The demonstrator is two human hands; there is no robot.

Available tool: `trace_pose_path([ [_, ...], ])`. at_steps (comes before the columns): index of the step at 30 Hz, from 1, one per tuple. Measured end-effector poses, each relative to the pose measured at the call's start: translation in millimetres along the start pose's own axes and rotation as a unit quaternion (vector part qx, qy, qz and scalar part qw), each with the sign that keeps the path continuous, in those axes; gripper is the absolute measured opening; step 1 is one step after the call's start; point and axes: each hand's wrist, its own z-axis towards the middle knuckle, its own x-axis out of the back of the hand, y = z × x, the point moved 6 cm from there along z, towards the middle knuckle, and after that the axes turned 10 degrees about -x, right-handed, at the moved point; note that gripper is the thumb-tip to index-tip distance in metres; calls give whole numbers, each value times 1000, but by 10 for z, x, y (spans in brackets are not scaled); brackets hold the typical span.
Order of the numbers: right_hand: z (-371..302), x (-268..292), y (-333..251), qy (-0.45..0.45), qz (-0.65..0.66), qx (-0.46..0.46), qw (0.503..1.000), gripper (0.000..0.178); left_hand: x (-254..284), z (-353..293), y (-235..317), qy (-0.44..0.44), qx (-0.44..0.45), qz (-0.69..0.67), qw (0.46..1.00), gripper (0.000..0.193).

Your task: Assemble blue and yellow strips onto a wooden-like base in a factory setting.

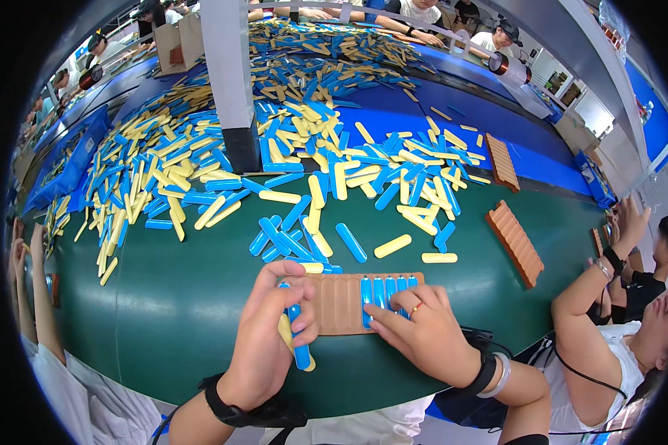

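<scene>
A brown slotted tray (338, 304) lies on the green surface in front of me. Several blue strips (378, 289) with rounded ends sit side by side in its right-hand slots, while the left-hand slots are bare. My left hand (271, 319) is closed around a few loose strips, with a blue strip (298, 337) and part of a yellow strip (285, 330) showing. It is at the tray's left end. My right hand (427, 326) reaches over the right end, its fingertips closed on the lower end of the leftmost blue strip in the tray.
A big pile of blue and yellow strips (334, 167) spreads beyond the tray. Two brown slotted trays (516, 243) lie to the right. A white post (231, 74) rises through the pile. A blue bin (70, 167) stands at left. Co-workers sit on both sides and across.
</scene>
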Motion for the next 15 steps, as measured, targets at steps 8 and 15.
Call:
trace_pose_path([
  [8, 93, 291, -501, -55, 144, 174, 973, 32, -105, 33, -171, -75, 69, -139, 985, 34],
  [15, 3, 140, -596, 139, 39, 230, 962, 29, -197, -66, -137, -125, 41, -85, 988, 65],
])
